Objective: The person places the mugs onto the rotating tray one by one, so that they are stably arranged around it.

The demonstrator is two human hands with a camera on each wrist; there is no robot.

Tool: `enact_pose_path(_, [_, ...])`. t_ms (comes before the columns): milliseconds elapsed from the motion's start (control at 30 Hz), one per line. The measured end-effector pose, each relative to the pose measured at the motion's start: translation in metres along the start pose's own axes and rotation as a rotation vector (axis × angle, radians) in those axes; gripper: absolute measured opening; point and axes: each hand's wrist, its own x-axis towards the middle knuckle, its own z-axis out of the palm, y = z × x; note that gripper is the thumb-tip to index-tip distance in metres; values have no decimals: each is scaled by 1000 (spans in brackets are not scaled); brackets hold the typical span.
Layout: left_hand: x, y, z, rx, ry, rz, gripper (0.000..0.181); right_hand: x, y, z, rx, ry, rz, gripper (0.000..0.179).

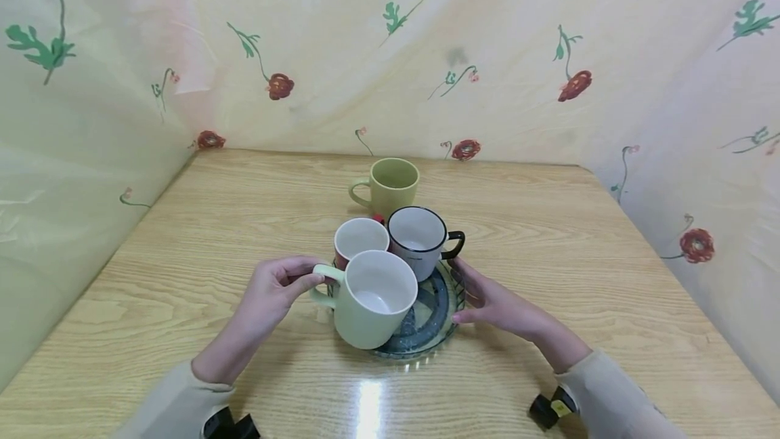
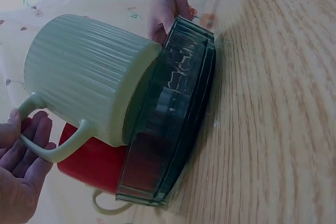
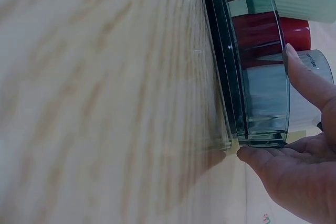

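My left hand pinches the handle of a pale green ribbed mug. This mug is over the front left of a round glass tray, its base near rim height; whether it touches the tray floor I cannot tell. Curved around the tray's right side is my right hand, thumb at the rim and fingers along the wall. Inside the tray stand a red mug with a white interior and a white mug with a black rim and handle. Behind them, an olive-green mug stands upright.
Everything stands on a light wooden table. A flower-printed cloth hangs along the back and both sides. Something small and red shows between the mugs, mostly hidden.
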Motion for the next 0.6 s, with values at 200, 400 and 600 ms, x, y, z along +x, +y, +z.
enact_pose_path(200, [4,-2,5,-1,-6,-3,25,1,0,0,5,3,-1,104])
enact_pose_path(400, [7,-5,9,-21,-33,-1,25,0,0,1,-4,4,7,104])
enact_pose_path(600, [10,-13,9,-34,-53,15,26,1,2,1,4,4,9,105])
